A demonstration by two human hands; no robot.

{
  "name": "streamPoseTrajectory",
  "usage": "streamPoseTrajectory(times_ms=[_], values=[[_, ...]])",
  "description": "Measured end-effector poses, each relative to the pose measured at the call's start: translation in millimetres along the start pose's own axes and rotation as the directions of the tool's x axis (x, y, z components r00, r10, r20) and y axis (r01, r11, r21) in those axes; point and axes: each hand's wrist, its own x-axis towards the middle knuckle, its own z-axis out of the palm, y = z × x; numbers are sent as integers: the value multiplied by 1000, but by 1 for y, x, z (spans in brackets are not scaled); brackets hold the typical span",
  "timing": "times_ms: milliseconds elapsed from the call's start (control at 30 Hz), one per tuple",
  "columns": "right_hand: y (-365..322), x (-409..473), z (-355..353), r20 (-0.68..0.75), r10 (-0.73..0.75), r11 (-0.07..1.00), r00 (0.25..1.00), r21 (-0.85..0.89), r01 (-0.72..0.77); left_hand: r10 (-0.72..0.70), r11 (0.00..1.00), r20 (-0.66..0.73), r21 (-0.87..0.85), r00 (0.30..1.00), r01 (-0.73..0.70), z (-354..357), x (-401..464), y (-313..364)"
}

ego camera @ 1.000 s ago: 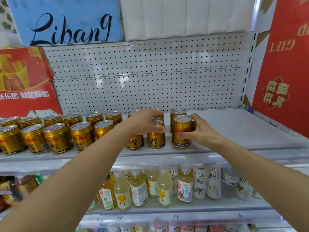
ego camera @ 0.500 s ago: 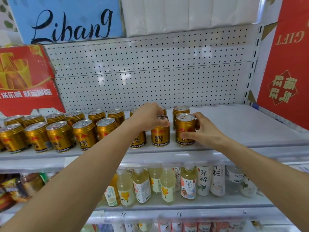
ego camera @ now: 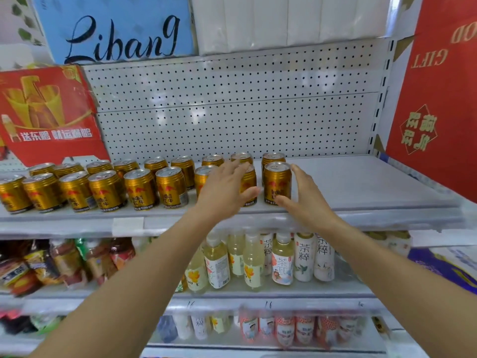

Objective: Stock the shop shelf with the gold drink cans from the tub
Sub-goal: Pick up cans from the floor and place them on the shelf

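1. My left hand (ego camera: pixel 224 188) is spread open with the fingers splayed, palm toward the shelf, and grips nothing. It hovers in front of 2 short gold metal drink cans with silver pull-tab lids (ego camera: pixel 249 187), hiding most of them.
2. My right hand (ego camera: pixel 305 200) is open as well, fingers straight and loosely apart, holding nothing. It sits just to the right of the end can (ego camera: pixel 277 182); I cannot tell whether the thumb touches the can's base.
3. That end can stands upright near the front edge of the pale grey metal shelf (ego camera: pixel 361 184). It is ribbed gold around the upper body, with a red bull emblem, dark lettering and a silver top rim.
4. Another gold can (ego camera: pixel 273 158) stands directly behind it.
5. To the left, the gold cans run in 2 rows, front (ego camera: pixel 139 188) and back (ego camera: pixel 154 162), all upright and packed side by side as far as the left edge of the view.
6. The shelf to the right of the end can is bare as far as the red gift carton (ego camera: pixel 438 99).
7. A white perforated back panel (ego camera: pixel 232 112) rises behind the cans, and a red printed box (ego camera: pixel 49 115) stands at the far left.
8. The shelf below holds pale tea bottles with white labels (ego camera: pixel 282 259).
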Motion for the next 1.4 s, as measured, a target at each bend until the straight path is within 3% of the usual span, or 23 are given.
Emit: streamPoseTrajectory(times_ms=[200, 367, 567, 800, 1100, 1233, 1400], values=[[3, -95, 17, 81, -180, 951, 980, -239, 195, -64, 998, -156, 1, 986, 65, 36, -131, 1], [2, -169, 62, 149, -279, 917, 949, -252, 309, -147, 989, -182, 5, 972, 150, 55, -230, -18], [-24, -222, 148, 250, -291, 919, 924, -197, 342, -261, 964, -88, 38, 961, 265, 72, -316, -82], [-75, -230, 306, 386, -261, 925, 885, -163, 344, -424, 906, 45, 35, 905, 423, 89, -391, -232], [-68, -264, 545, 569, -138, 967, 811, -98, 234, -629, 744, 338, 3, 700, 668, 182, -495, -440], [-16, -295, 657, 668, -49, 966, 743, -158, 206, -659, 647, 496, -11, 565, 763, 278, -543, -507], [75, -337, 799, 769, 59, 972, 636, -190, 140, -681, 527, 565, -65, 466, 848, 419, -604, -567]])
